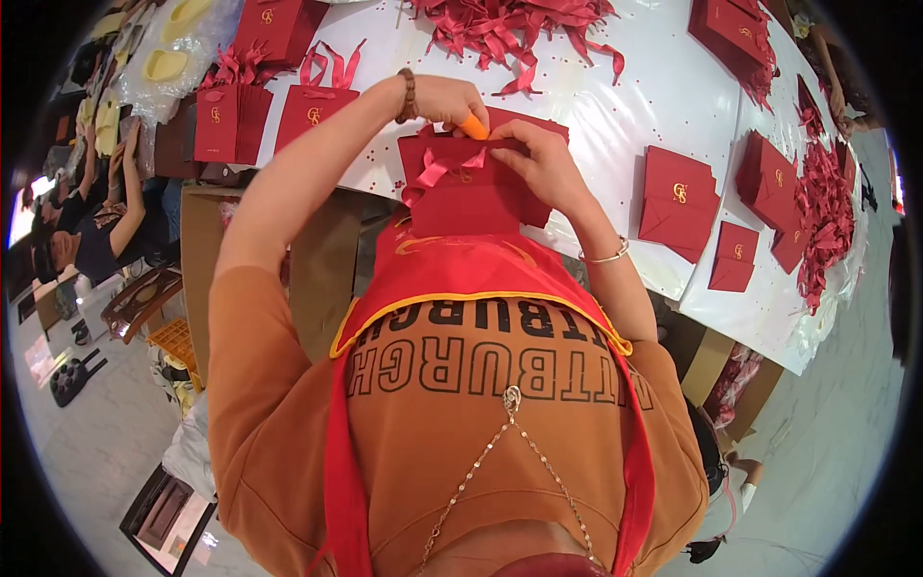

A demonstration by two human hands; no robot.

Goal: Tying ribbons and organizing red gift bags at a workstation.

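In front of my chest stands a dark red paper gift bag (481, 204), its front toward me. A pinkish-red ribbon (442, 169) hangs in loops across the bag's upper left. My left hand (445, 99) is closed over the bag's top edge, with a bright orange cover (472, 126) on one fingertip. What those fingers pinch is hidden. At the upper right edge, my right hand (540, 165) grips the bag between thumb and fingers. More red paper (548, 126) shows behind the bag.
A heap of red ribbons (519, 27) lies at the table's far side. Bags with ribbon handles (231, 123) stand at left. Flat bag stacks (678, 200) and another ribbon pile (825, 216) lie at right. An open cardboard box (216, 226) sits below the table's left edge. People work at left.
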